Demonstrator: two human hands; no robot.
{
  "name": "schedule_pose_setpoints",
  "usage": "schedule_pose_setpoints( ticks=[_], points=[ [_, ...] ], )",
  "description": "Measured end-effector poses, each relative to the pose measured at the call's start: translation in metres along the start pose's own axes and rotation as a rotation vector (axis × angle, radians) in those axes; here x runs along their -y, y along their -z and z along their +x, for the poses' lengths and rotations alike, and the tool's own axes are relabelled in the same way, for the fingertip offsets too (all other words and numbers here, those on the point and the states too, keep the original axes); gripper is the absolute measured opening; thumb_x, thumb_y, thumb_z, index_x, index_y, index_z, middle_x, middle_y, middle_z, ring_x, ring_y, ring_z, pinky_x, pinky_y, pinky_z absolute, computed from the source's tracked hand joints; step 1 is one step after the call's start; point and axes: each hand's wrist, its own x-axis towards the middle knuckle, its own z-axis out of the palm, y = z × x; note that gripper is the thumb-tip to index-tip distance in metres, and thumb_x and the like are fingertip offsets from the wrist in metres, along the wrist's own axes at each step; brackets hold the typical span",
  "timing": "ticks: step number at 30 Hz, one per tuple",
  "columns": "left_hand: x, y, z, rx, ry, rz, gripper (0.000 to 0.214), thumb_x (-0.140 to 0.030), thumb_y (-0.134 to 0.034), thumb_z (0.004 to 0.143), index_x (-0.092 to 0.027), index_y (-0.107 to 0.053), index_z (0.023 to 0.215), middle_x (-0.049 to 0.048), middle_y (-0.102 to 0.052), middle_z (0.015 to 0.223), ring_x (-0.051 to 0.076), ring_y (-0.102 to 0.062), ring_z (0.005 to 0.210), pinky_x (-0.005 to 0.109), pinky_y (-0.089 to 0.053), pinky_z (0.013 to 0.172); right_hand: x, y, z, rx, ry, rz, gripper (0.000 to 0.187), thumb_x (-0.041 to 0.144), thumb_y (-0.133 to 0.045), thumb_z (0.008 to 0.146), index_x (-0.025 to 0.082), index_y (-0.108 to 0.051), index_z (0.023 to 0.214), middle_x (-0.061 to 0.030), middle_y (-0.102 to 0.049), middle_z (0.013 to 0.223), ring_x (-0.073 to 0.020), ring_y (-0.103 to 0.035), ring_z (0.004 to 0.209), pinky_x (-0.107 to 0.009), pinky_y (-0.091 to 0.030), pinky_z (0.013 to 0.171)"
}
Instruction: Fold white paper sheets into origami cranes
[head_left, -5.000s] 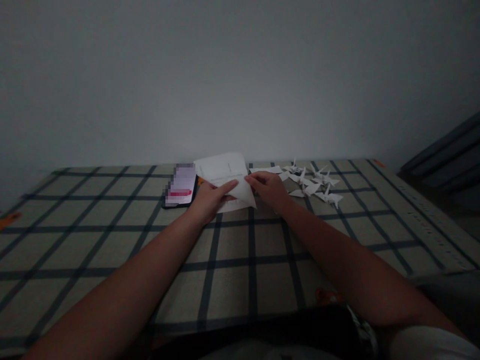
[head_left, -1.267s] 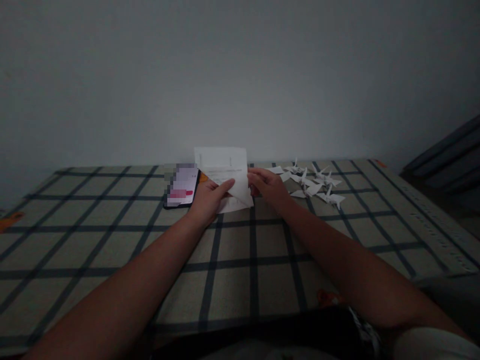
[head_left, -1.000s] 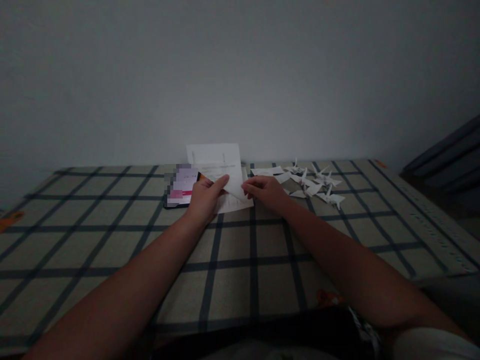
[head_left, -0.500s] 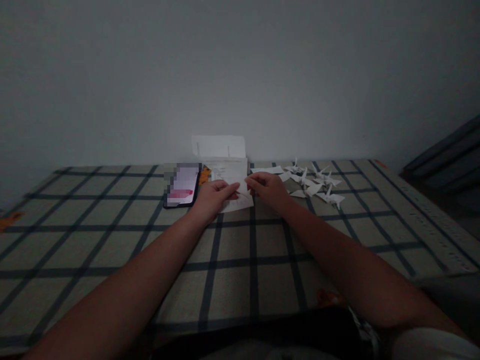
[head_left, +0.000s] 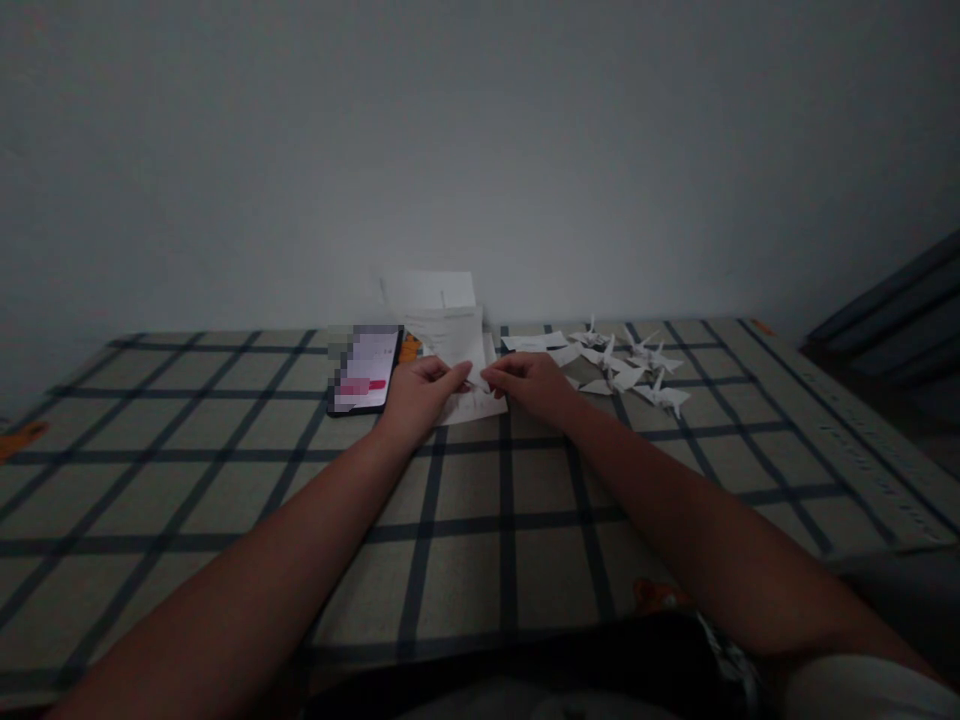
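Note:
A white paper sheet (head_left: 450, 330) with faint print and crease lines stands tilted up between my two hands. My left hand (head_left: 429, 388) grips its lower left part, thumb pressed on top. My right hand (head_left: 525, 382) pinches the lower right edge between thumb and fingertips, close to the left thumb. Beneath them another piece of paper (head_left: 480, 408) lies flat on the cloth; whether it joins the held sheet I cannot tell. Just left of my left hand lies a phone (head_left: 367, 370) with a lit screen, partly blurred out.
Several folded paper cranes (head_left: 611, 365) sit in a group right of my right hand. A flat white paper strip (head_left: 532, 342) lies behind that hand. A checked cloth (head_left: 465, 560) covers the table, which meets a grey wall (head_left: 480, 150) at the back.
The upper part of the sheet has shifted left and tilted, uncovering paper beneath it at the right. My right hand has moved slightly left, closer to my left thumb.

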Motion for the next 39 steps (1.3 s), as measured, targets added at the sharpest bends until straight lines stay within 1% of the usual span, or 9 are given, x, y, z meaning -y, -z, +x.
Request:
schedule_pose_setpoints(
  ticks=[4,7,12,16,19,22,28,34,39],
  points=[
    [0.002,-0.001,0.001,0.086,0.046,-0.060,0.037,-0.050,-0.078,0.072,-0.016,-0.068,0.063,0.0051,-0.071,0.064,0.015,-0.062,0.056,0.026,-0.043,0.056,0.001,0.000,0.001,-0.027,0.023,-0.017,0.026,0.035,-0.063,0.090,0.016,-0.074,0.076,-0.0013,-0.070,0.067,-0.0115,-0.059,0.062,-0.025,-0.042,0.061],
    [0.003,-0.001,0.001,0.140,0.049,-0.032,0.038,-0.053,-0.078,0.071,-0.016,-0.069,0.065,0.0055,-0.071,0.064,0.015,-0.060,0.054,0.026,-0.040,0.053,0.003,0.000,0.002,-0.036,0.023,-0.017,0.026,0.034,-0.062,0.090,0.016,-0.073,0.074,-0.0010,-0.069,0.066,-0.0114,-0.059,0.061,-0.025,-0.042,0.061],
    [0.000,0.000,-0.001,0.093,-0.024,0.060,0.036,-0.050,-0.077,0.073,-0.017,-0.069,0.061,0.0046,-0.070,0.061,0.014,-0.058,0.056,0.025,-0.041,0.055,0.003,0.000,0.002,-0.024,0.008,0.012,0.026,0.035,-0.062,0.090,0.016,-0.074,0.075,-0.0017,-0.071,0.068,-0.0111,-0.060,0.061,-0.025,-0.044,0.062],
    [-0.006,0.001,-0.002,0.066,-0.014,0.066,0.033,-0.046,-0.075,0.074,-0.017,-0.068,0.060,0.0036,-0.070,0.061,0.013,-0.056,0.053,0.025,-0.039,0.053,0.001,0.000,0.001,0.007,-0.012,0.021,0.024,0.035,-0.063,0.089,0.016,-0.076,0.082,-0.0022,-0.072,0.071,-0.0120,-0.063,0.065,-0.025,-0.045,0.064],
    [-0.008,0.000,-0.002,0.074,-0.028,0.061,0.030,-0.043,-0.076,0.074,-0.017,-0.068,0.060,0.0037,-0.071,0.062,0.014,-0.059,0.055,0.025,-0.042,0.056,-0.001,0.000,0.001,0.021,-0.009,-0.003,0.021,0.033,-0.064,0.087,0.016,-0.077,0.086,-0.0017,-0.072,0.071,-0.0121,-0.063,0.066,-0.024,-0.044,0.064],
    [-0.006,-0.001,-0.002,0.081,-0.023,0.054,0.032,-0.045,-0.077,0.073,-0.017,-0.068,0.063,0.0040,-0.071,0.061,0.014,-0.061,0.055,0.025,-0.042,0.056,0.000,0.000,0.000,-0.001,0.025,-0.040,0.020,0.030,-0.062,0.087,0.016,-0.076,0.084,-0.0014,-0.072,0.072,-0.0117,-0.061,0.066,-0.024,-0.043,0.063],
    [-0.005,-0.002,-0.002,0.180,0.033,0.016,0.034,-0.050,-0.079,0.072,-0.016,-0.073,0.070,0.0036,-0.069,0.060,0.014,-0.059,0.053,0.024,-0.038,0.051,0.002,0.000,0.000,-0.055,0.061,-0.084,0.022,0.028,-0.060,0.088,0.016,-0.075,0.079,-0.0010,-0.071,0.071,-0.0114,-0.060,0.065,-0.024,-0.041,0.062],
    [-0.006,-0.001,-0.002,0.190,0.027,0.007,0.035,-0.050,-0.079,0.072,-0.016,-0.072,0.068,0.0024,-0.067,0.057,0.012,-0.056,0.051,0.023,-0.038,0.051,0.002,0.002,0.001,-0.024,0.052,-0.061,0.023,0.030,-0.061,0.090,0.016,-0.075,0.080,-0.0015,-0.071,0.070,-0.0115,-0.061,0.065,-0.024,-0.043,0.064],
    [-0.004,0.000,-0.001,0.129,-0.017,0.054,0.033,-0.048,-0.077,0.074,-0.017,-0.070,0.066,0.0017,-0.065,0.056,0.012,-0.055,0.050,0.023,-0.037,0.050,0.001,0.001,0.001,0.020,-0.020,0.046,0.022,0.033,-0.063,0.088,0.015,-0.074,0.082,-0.0030,-0.073,0.074,-0.0118,-0.063,0.065,-0.025,-0.047,0.065]
  ],
)
